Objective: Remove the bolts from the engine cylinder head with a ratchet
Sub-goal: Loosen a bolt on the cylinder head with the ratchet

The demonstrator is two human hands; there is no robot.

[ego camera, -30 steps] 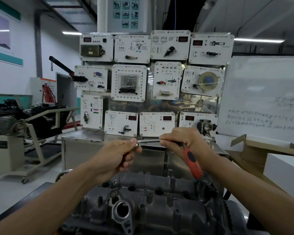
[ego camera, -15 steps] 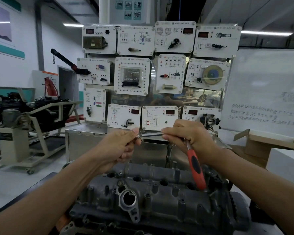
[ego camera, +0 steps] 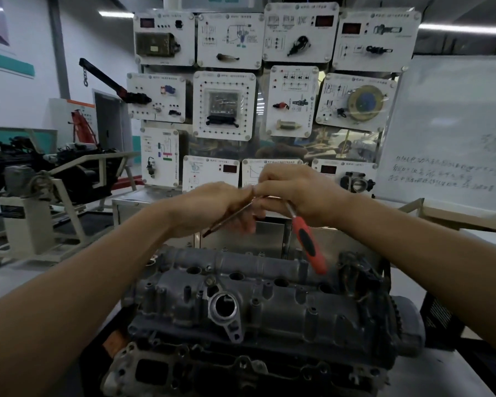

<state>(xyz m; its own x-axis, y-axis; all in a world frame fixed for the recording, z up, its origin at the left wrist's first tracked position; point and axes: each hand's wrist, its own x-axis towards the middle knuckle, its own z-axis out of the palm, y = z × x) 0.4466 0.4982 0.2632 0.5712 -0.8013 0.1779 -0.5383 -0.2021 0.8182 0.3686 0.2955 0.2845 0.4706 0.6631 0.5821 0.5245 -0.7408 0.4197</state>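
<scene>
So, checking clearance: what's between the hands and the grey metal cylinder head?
Head view: the red-and-black ratchet handle hanging from the right hand and a long thin bolt in the left hand.

Before us, white training panels (ego camera: 224,106) carrying switches, gauges and car parts rise above a steel cabinet (ego camera: 143,210). A handwritten whiteboard (ego camera: 455,124) stands at right behind a cardboard box (ego camera: 453,216). At left, we see a wheeled stand (ego camera: 29,224) and a black hoist arm (ego camera: 103,78).

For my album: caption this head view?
Left hand holds a long bolt, right hand a red-handled ratchet, above the engine cylinder head.
</scene>
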